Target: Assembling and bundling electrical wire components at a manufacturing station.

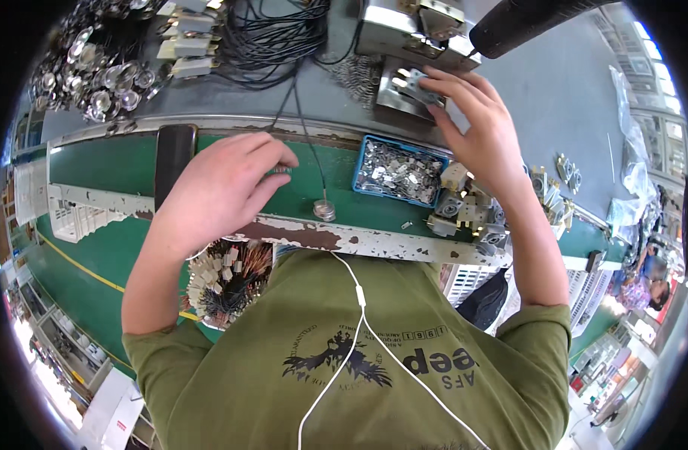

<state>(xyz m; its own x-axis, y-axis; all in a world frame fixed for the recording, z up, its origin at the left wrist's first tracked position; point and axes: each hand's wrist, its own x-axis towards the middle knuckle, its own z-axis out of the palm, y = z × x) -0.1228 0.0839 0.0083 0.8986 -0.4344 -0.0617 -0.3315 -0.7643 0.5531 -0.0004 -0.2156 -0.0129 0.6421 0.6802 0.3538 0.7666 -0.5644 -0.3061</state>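
One left hand (228,184): was held above the green bench strip (231,161), its fingers bent toward the thumb with a narrow gap; a small coiled piece (282,169) showed there, but whether it was pinched I could not tell.
Right hand (475,116): had fingers and thumb closed about a small grey block (417,86).
Grey block: sat on the steel base (393,107), in front of the metal press (404,34).
Black cylinder (535,26): slanted in from the upper right.
Blue tray (357,180): lay between the hands, filled with small metal pieces (400,171).
Round metal part (324,210): rested near the bench edge, right of the left hand, at a black cable's (312,142) end.
Springs (357,76): were heaped just left of the base.
Dark phone (174,154): lay partly behind the left hand.
Metal assemblies (464,206): crowded beside the right forearm (535,232).
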